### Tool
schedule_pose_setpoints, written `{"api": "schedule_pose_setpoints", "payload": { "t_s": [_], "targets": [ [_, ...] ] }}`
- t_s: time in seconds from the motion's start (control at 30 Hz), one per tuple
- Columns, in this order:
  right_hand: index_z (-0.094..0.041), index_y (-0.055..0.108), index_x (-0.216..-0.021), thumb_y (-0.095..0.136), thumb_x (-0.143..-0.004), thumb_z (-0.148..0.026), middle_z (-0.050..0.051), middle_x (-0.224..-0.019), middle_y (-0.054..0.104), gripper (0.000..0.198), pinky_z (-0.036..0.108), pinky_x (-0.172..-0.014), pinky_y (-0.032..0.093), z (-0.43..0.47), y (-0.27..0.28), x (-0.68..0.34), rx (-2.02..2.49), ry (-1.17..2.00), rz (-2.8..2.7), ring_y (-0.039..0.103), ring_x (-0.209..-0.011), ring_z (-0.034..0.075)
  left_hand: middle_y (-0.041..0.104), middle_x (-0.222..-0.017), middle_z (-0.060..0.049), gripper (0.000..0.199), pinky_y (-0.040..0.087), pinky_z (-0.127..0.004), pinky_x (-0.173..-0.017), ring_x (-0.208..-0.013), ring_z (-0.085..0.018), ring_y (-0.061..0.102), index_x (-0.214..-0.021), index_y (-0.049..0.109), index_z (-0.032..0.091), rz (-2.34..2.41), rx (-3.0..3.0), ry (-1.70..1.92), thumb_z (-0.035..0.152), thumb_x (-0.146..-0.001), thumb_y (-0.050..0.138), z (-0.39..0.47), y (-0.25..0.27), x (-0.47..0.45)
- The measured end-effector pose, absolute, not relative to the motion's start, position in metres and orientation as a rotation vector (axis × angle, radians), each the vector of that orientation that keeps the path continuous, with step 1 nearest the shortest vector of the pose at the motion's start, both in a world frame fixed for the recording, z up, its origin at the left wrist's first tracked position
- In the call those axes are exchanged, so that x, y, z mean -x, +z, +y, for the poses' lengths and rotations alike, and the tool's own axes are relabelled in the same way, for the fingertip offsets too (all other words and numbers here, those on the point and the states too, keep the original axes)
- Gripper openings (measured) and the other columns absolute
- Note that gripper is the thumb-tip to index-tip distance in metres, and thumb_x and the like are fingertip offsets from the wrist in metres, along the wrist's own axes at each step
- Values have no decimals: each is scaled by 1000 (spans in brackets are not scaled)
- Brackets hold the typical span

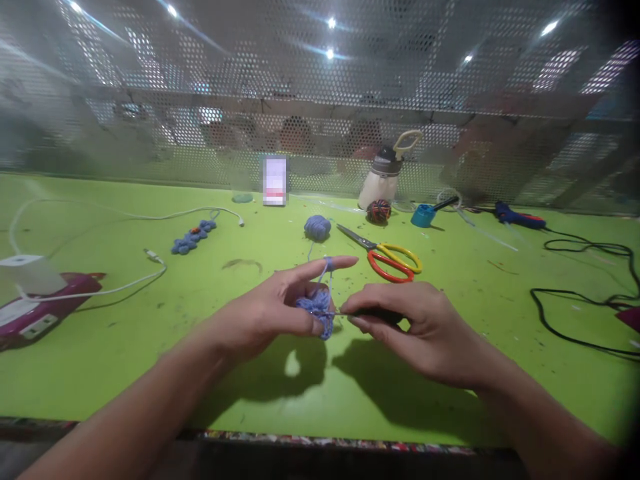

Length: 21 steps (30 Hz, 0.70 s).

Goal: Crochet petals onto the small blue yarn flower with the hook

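Between thumb and fingers, my left hand [280, 303] pinches a small blue-purple crochet piece [325, 325]. Its index finger points right, with yarn wrapped round it and running down to the piece. My right hand [420, 327] is closed round the dark handle of a crochet hook [337, 313]. The hook's thin metal shaft reaches left into the stitches. Just beyond my hands lies a ball of blue-purple yarn [317, 228], a strand trailing from it toward my left index finger.
Scissors [395, 260] lie beyond my right hand. Farther back are a multicolour yarn ball [379, 211], a bottle [380, 180], a blue container [424, 215], a phone [275, 181] and a glue gun [520, 215]. Leftward are a crocheted strip [194, 237], white cables and a power strip [55, 303].
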State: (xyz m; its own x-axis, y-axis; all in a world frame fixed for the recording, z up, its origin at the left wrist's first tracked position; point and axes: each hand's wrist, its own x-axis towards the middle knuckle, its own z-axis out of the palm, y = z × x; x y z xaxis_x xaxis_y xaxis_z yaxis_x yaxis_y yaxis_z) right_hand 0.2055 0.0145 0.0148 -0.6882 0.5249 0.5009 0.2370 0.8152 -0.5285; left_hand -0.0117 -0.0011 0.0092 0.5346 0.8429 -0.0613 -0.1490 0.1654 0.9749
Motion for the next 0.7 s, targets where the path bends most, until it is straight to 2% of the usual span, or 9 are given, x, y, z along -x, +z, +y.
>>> {"api": "schedule_pose_setpoints", "payload": {
  "t_s": [0.1, 0.27, 0.47, 0.6, 0.7],
  "targets": [
    [-15, 68, -95, 58, -87, -5, 2, -80, 73, 16, 18, -63, 46, 14, 13, -203, 560, 561, -2312, 62, -67, 9, 61, -86, -1, 69, 37, -27, -68, -77, -14, 52, -135, 56, 26, 750, -1182, 837, 10, -70, 72, -1, 8, 9],
    [-16, 67, -94, 57, -89, -7, 2, -81, 71, 15, 21, -62, 46, 14, 7, -200, 630, 546, -2254, 60, -67, 11, 64, -85, 0, 68, 39, -30, -77, -80, -15, 55, -133, 58, 28, 906, -1166, 942, 20, -69, 81, -1, 6, 5],
    [-15, 66, -93, 57, -90, -9, 2, -79, 69, 12, 22, -63, 45, 13, 4, -199, 657, 587, -2234, 59, -67, 11, 62, -81, 1, 64, 37, -29, -74, -75, -14, 52, -131, 61, 24, 931, -1164, 1006, 11, -70, 72, -2, 4, 5],
    [-15, 67, -91, 57, -89, -9, 2, -78, 70, 12, 22, -62, 45, 14, 4, -197, 711, 648, -2215, 59, -66, 11, 63, -86, 0, 58, 37, -31, -79, -81, -16, 54, -126, 64, 23, 897, -1183, 1019, 8, -70, 67, -2, 3, 6],
    [-14, 67, -91, 56, -89, -11, 3, -78, 70, 12, 23, -61, 45, 14, 2, -197, 734, 670, -2221, 60, -67, 12, 64, -88, -1, 52, 36, -31, -82, -84, -17, 55, -124, 65, 23, 913, -1192, 983, 13, -73, 68, -2, 2, 6]
  ]
}}
